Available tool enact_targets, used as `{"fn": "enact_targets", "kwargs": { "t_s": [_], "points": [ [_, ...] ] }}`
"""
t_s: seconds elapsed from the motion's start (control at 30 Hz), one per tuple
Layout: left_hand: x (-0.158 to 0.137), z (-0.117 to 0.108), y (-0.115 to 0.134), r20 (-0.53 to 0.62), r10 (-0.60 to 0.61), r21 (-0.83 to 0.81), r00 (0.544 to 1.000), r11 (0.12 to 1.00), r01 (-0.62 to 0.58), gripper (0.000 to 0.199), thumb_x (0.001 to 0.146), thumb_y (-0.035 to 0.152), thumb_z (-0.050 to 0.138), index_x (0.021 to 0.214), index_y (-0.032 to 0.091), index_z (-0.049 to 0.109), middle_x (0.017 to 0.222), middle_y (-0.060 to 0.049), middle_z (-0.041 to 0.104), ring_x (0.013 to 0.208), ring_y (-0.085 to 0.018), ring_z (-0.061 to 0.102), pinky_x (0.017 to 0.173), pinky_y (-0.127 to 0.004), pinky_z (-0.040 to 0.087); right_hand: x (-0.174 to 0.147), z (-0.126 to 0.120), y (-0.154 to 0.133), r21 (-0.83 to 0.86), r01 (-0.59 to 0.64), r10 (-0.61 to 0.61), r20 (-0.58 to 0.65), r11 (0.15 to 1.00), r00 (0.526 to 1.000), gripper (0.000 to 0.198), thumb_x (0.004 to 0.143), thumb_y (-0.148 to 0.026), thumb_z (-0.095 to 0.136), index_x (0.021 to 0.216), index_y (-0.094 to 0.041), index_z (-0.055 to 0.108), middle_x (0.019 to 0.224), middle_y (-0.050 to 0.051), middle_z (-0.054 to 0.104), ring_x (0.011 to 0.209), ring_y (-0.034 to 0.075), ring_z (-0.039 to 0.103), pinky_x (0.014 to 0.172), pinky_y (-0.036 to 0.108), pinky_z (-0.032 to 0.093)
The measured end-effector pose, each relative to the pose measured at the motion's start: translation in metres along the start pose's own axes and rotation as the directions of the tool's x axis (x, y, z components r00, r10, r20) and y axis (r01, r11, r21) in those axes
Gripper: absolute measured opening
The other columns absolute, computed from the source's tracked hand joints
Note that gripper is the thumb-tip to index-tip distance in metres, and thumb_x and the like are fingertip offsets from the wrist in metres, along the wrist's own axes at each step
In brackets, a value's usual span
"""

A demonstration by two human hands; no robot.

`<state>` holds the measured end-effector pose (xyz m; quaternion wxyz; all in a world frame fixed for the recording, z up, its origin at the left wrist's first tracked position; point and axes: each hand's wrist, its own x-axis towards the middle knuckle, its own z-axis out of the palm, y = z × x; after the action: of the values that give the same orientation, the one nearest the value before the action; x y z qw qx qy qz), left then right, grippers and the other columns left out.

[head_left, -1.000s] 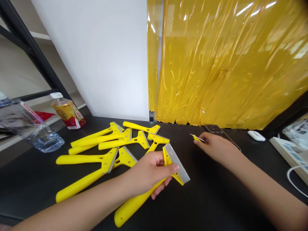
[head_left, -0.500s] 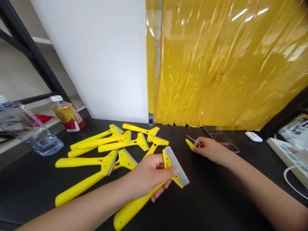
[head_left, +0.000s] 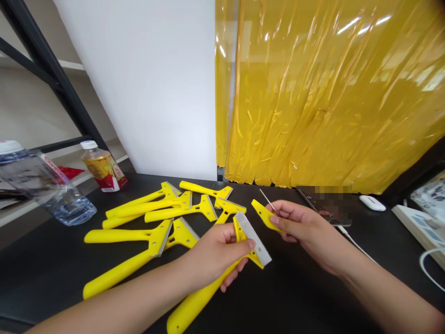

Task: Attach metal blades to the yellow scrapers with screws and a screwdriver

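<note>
My left hand point(head_left: 225, 253) is closed around a yellow scraper point(head_left: 198, 301), its thumb pressing the bare metal blade point(head_left: 255, 239) against the head. My right hand point(head_left: 295, 220) pinches a flat yellow cover plate point(head_left: 266, 216) with a small hole near its tip. A thin metal rod point(head_left: 268, 201), perhaps a hex key or screwdriver shaft, also sticks out of that hand; its other end is hidden by the fingers. The plate is a little right of the blade, apart from it. Several assembled yellow scrapers point(head_left: 125, 235) lie to the left of and behind my left hand.
On the left are a clear water bottle point(head_left: 66, 199) and a drink bottle point(head_left: 104, 169). Behind my right hand lie a phone point(head_left: 323, 208) with a white cable and a white earbud case point(head_left: 371, 202). A power strip point(head_left: 420, 227) sits at the right. Yellow film point(head_left: 295, 93) hangs behind the black table.
My right hand has come left and nearer to the held scraper, bringing the yellow cover plate and the rod. My left hand keeps its hold on the scraper. The view has shifted slightly.
</note>
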<state>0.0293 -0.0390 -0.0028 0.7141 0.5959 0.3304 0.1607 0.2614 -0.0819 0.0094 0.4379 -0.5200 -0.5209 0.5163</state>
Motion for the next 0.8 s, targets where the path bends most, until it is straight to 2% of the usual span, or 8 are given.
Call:
{"fn": "enact_targets", "kwargs": {
  "t_s": [0.1, 0.2, 0.37, 0.6, 0.8],
  "points": [
    [0.0, 0.002, 0.002, -0.022, 0.018, -0.018, 1.0, 1.0, -0.019, 0.029, 0.094, 0.045, 0.065, 0.087, 0.018, 0.055, 0.059, 0.007, 0.054, 0.034, -0.007, 0.048, 0.031, -0.016, 0.038, -0.011, 0.019, 0.0, 0.128, 0.017, -0.019, 0.014, 0.992, 1.0, 0.03, 0.09, -0.048, 0.078, 0.09, -0.021, 0.064, 0.081, -0.002, 0.051, 0.071, 0.012, 0.037, 0.062, 0.027, 0.03],
    [-0.003, 0.005, 0.005, -0.019, 0.036, -0.024, 0.999, 0.999, -0.036, 0.026, 0.095, 0.041, 0.065, 0.088, 0.018, 0.055, 0.059, 0.007, 0.054, 0.034, -0.006, 0.048, 0.031, -0.015, 0.037, -0.014, 0.029, 0.004, 0.13, 0.017, -0.016, -0.009, 0.991, 1.0, 0.034, 0.087, -0.048, 0.08, 0.083, -0.019, 0.062, 0.076, -0.003, 0.052, 0.071, 0.012, 0.039, 0.066, 0.027, 0.033],
    [-0.004, 0.008, 0.004, -0.022, 0.055, -0.022, 0.998, 0.998, -0.055, 0.025, 0.095, 0.041, 0.064, 0.087, 0.019, 0.054, 0.061, 0.007, 0.054, 0.036, -0.006, 0.048, 0.031, -0.015, 0.038, -0.012, 0.033, 0.008, 0.12, -0.027, 0.029, -0.016, 0.992, 0.999, 0.038, 0.085, -0.052, 0.081, 0.081, -0.018, 0.063, 0.075, -0.002, 0.055, 0.07, 0.012, 0.041, 0.065, 0.027, 0.033],
    [-0.006, 0.009, 0.0, -0.014, 0.072, -0.063, 0.997, 0.995, -0.073, 0.024, 0.094, 0.041, 0.063, 0.092, 0.02, 0.052, 0.066, 0.006, 0.055, 0.039, -0.006, 0.049, 0.033, -0.015, 0.038, -0.012, 0.035, 0.011, 0.08, 0.03, -0.025, -0.066, 0.996, 0.998, 0.042, 0.082, -0.055, 0.082, 0.078, -0.02, 0.059, 0.071, -0.004, 0.051, 0.067, 0.012, 0.039, 0.061, 0.027, 0.031],
    [-0.007, 0.012, -0.006, 0.017, 0.153, -0.122, 0.988, 0.981, -0.15, 0.027, 0.095, 0.043, 0.065, 0.099, 0.02, 0.052, 0.075, 0.005, 0.054, 0.048, -0.005, 0.051, 0.039, -0.015, 0.039, -0.011, 0.04, 0.014, 0.079, 0.01, -0.006, -0.053, 0.997, 0.999, 0.047, 0.08, -0.058, 0.083, 0.079, -0.021, 0.055, 0.072, -0.003, 0.053, 0.068, 0.013, 0.041, 0.062, 0.027, 0.033]
  ]
}}
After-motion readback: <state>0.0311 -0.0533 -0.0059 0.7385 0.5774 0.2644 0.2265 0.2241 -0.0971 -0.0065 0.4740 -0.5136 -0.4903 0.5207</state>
